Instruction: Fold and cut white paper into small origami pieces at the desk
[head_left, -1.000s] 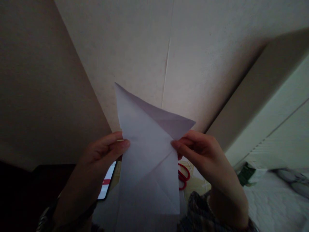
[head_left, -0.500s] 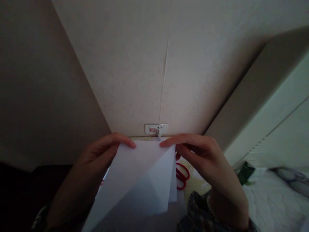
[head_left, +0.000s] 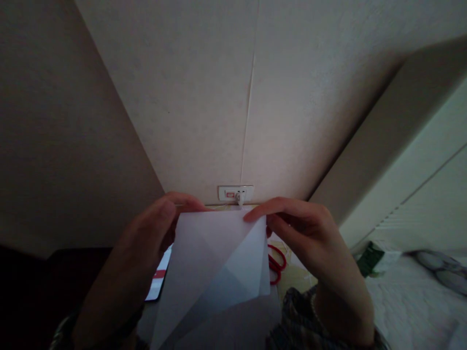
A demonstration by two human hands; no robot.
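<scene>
A folded white sheet of paper (head_left: 204, 253) is held up in front of me, with a diagonal fold and overlapping layers. My right hand (head_left: 302, 228) pinches its upper right corner, index finger on the front face and thumb behind. At the upper left corner, my left hand (head_left: 160, 228) grips the paper from the side and back. Its index finger runs behind the top edge, its thumb shows left of the corner, and its fingertips are hidden. Red-handled scissors (head_left: 278, 257) lie just right of the paper, partly covered by it.
A phone or tablet with a lit screen (head_left: 158, 277) lies under my left forearm. A wall outlet (head_left: 235, 193) with a white plug is straight ahead. At right are a green and white packet (head_left: 371, 257), glasses (head_left: 441, 270) and a white quilted cloth (head_left: 412, 306).
My left index finger has moved from the paper's front to behind its top edge. The paper's lower part has swung right, uncovering the lit screen. My right hand keeps its pinch.
</scene>
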